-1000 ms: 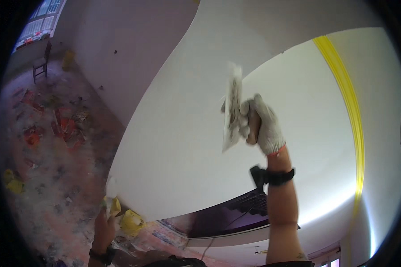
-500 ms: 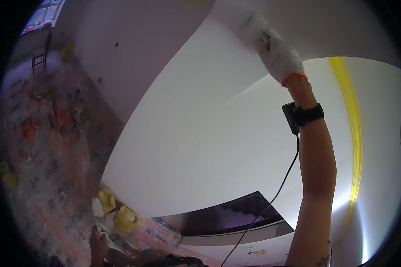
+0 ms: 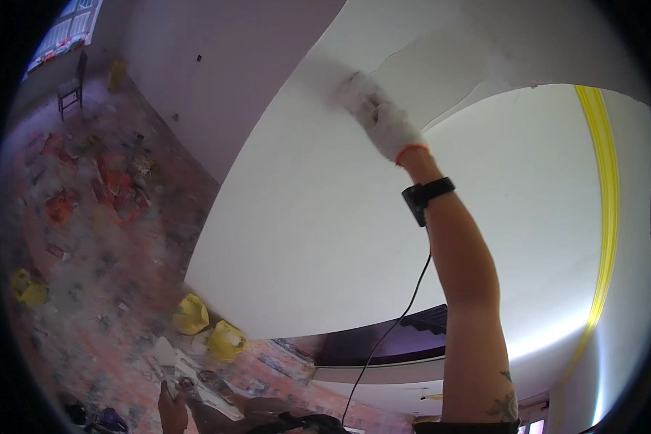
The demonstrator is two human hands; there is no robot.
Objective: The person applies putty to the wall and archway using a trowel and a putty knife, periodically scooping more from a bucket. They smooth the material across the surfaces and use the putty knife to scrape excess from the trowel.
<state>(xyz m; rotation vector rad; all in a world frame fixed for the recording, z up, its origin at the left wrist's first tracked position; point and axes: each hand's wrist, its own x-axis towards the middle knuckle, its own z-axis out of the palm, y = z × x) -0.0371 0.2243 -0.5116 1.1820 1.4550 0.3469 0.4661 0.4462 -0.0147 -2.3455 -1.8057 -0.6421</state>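
Gloved right hand (image 3: 380, 116) reaches high, its fingers (image 3: 356, 88) pressed against the white wall (image 3: 296, 217); whether they clasp anything I cannot tell. Left hand (image 3: 171, 405) hangs low, blurred, grip unclear, with yellow bags (image 3: 208, 327) just above it.

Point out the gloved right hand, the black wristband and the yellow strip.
right hand (image 3: 383, 119), head view, on the back of the white glove.
wristband (image 3: 427, 195), head view, on the black band at the wrist.
yellow strip (image 3: 606, 210), head view, midway along the strip.
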